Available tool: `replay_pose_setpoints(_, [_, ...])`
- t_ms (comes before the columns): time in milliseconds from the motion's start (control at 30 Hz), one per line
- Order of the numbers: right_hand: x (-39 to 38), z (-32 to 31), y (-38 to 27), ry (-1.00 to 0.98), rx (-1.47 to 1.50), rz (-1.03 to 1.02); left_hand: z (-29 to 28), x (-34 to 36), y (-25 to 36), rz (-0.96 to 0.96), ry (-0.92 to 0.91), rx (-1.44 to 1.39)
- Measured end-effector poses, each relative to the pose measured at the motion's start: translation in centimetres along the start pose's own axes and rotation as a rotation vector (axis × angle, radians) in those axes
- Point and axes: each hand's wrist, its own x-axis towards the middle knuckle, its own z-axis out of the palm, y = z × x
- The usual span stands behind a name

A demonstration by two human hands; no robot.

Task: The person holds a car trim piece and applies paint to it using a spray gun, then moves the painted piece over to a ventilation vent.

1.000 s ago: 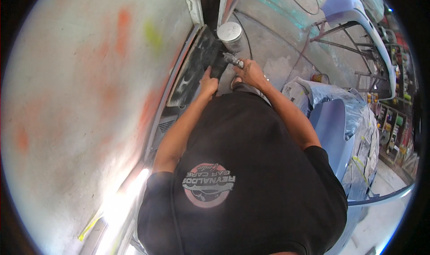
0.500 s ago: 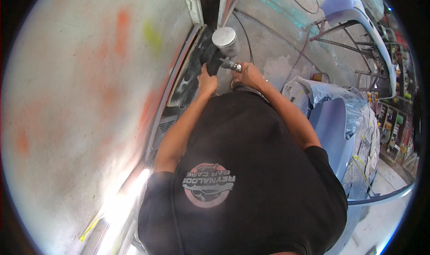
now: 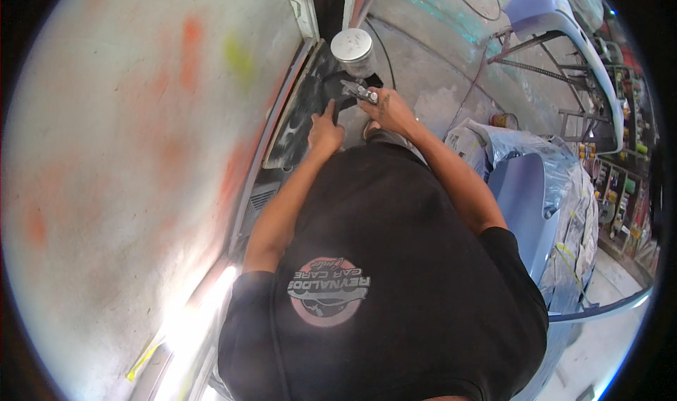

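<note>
My right hand [image 3: 391, 110] is closed on a silver spray gun [image 3: 360, 91], tilted toward the upper left. Its lidded metal cup [image 3: 351, 45] sits above my fingers. Just left of it, my left hand [image 3: 324, 132] grips a black piece [image 3: 333, 84] with the index finger extended; that piece's shape is hard to make out under the gun. Beside both hands, a scuffed dark board [image 3: 289, 130] lies along the foot of the wall at the left.
A paint-flecked pale wall [image 3: 127, 154] fills the left. A hose [image 3: 390, 59] runs across the concrete floor. At right stand a stand [image 3: 536, 73] with a light blue car panel [image 3: 536, 6], a wrapped blue part [image 3: 522, 204], a tin [image 3: 503, 121] and cluttered shelves [image 3: 620, 189].
The gun and cup shifted down and left, then moved back up, leftward of where they were a second ago. My left hand has moved slightly left, still on the black piece.
</note>
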Motion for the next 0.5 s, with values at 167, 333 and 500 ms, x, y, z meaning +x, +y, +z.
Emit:
replay_pose_setpoints(167, [0.1,1.4,1.1,0.113,0.014,0.04,-0.1,-0.9,0.7,0.067,0.006,0.053])
replay_pose_setpoints(333, [-0.2,0.7,0.3,-0.087,0.087,0.004,-0.3,-0.8,1.3,0.088,0.078,0.104])
replay_pose_setpoints(500, [-0.1,1.6,1.6,0.062,0.001,0.029,-0.7,-0.6,0.8,0.181,0.137,0.193])
